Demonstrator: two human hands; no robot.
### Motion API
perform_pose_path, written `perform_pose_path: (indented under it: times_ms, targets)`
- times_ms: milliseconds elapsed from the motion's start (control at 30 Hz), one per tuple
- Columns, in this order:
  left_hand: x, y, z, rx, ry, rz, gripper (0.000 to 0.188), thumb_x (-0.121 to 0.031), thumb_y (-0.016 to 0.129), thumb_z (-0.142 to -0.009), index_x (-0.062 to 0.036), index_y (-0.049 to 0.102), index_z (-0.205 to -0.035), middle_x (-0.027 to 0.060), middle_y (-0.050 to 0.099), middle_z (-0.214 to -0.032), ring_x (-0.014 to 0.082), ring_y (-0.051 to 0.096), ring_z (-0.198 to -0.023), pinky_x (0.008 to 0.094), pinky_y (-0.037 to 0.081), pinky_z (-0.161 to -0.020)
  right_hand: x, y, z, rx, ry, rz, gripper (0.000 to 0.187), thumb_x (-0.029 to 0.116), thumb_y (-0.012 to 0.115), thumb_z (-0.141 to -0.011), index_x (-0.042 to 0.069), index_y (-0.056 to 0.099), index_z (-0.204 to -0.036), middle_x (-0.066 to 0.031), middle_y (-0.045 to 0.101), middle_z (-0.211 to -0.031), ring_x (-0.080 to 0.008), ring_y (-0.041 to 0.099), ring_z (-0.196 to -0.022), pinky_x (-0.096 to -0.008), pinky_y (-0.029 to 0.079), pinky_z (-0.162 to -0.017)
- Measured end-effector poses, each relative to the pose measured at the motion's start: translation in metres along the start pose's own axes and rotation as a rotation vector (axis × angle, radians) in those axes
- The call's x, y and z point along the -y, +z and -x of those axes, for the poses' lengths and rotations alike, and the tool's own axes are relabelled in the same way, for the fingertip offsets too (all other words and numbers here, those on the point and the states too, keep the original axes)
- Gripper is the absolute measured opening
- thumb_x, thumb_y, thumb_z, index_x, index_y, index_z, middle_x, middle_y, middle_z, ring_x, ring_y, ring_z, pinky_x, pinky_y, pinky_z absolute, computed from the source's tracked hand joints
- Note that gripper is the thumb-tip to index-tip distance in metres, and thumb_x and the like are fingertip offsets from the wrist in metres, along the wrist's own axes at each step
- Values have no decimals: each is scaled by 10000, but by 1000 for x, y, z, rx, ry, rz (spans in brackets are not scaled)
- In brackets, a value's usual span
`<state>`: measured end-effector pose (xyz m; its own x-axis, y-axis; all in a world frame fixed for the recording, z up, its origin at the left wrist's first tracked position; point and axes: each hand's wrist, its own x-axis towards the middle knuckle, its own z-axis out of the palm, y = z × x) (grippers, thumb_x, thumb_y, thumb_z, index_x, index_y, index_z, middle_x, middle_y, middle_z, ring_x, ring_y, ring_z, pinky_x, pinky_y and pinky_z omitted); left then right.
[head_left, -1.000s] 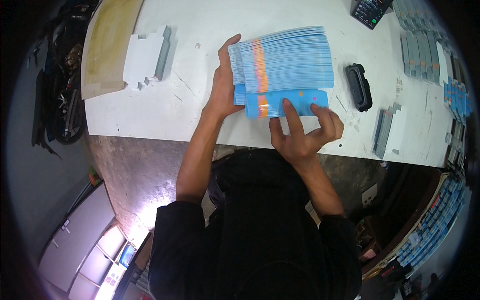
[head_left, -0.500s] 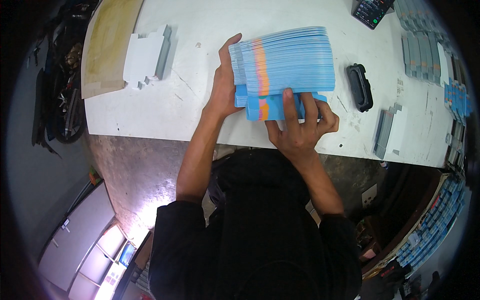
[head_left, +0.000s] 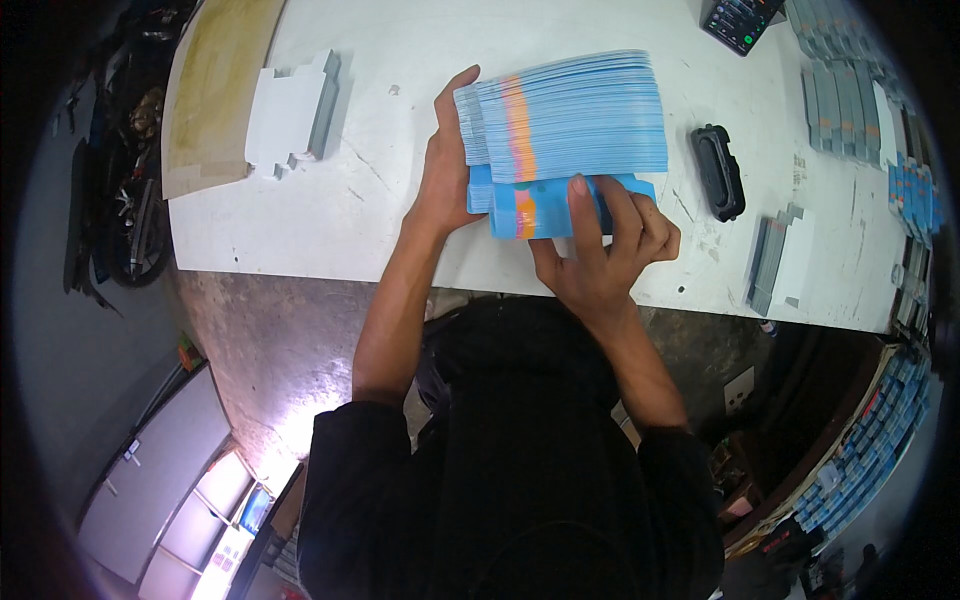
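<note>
A thick stack of flat blue cartons [head_left: 580, 115] stands on edge over the table, its many edges facing up and crossed by an orange and pink band. My left hand [head_left: 443, 175] clasps the stack's left end, with one digit reaching up along its far side and the other fingers hidden. At the near side, the front carton [head_left: 530, 213] leans toward me and shows its blue face with orange and pink print. My right hand [head_left: 600, 245] holds this carton, one fingertip at its upper edge and other fingers bent over its right part.
A black oblong case [head_left: 718, 172] lies right of the stack. White folded cartons [head_left: 288, 115] sit at the left beside a tan board [head_left: 215, 100]; another small bundle [head_left: 775, 260] stands near the right edge. A black phone-like device [head_left: 740, 22] and rows of cartons [head_left: 840, 110] occupy the far right.
The front carton has tipped slightly farther from the stack, so more of its printed face shows. The stack and both hands have shifted only a little.
</note>
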<state>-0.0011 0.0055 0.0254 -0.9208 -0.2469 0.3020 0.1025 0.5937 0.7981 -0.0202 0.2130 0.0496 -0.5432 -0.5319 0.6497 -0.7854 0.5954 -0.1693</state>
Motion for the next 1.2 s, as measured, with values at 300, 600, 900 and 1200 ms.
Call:
perform_pose_path:
  times_ms: [300, 600, 900, 1200]
  targets:
    - [2, 1, 0, -6, -13, 51, 1153, -220, 899, -730, -57, 142, -1584, 266, 684, -1256, 426, 709, -1115, 448, 576, -977, 2, 5, 4, 16, 4, 11, 643, 350, 817, -804, 79, 656, -1366, -141, 614, -1267, -303, 395, -1158, -481, 255, -937]
    - [4, 3, 1, 3, -33, 33, 1210, -207, 934, -682, -68, 140, -1584, 255, 681, -1267, 398, 716, -1117, 430, 582, -975, 1, 2, 6, 50, 3, 21, 631, 323, 807, -802, 71, 665, -1362, -145, 603, -1265, -312, 387, -1176, -483, 253, -948]
    - [1, 0, 1, 34, -76, 39, 1215, -193, 930, -680, -85, 132, -1590, 251, 674, -1290, 405, 709, -1132, 445, 577, -986, 2, -2, 1, -49, 21, -16, 600, 402, 813, -812, 98, 674, -1311, -107, 540, -1245, -303, 394, -1168, -482, 254, -960]
    - [2, 0, 1, 11, -15, 28, 1205, -210, 915, -700, -81, 118, -1596, 264, 689, -1260, 425, 712, -1116, 458, 579, -973, -2, 9, 2, -23, 20, 23, 668, 415, 810, -821, 99, 646, -1385, -127, 602, -1273, -297, 407, -1166, -490, 239, -939]
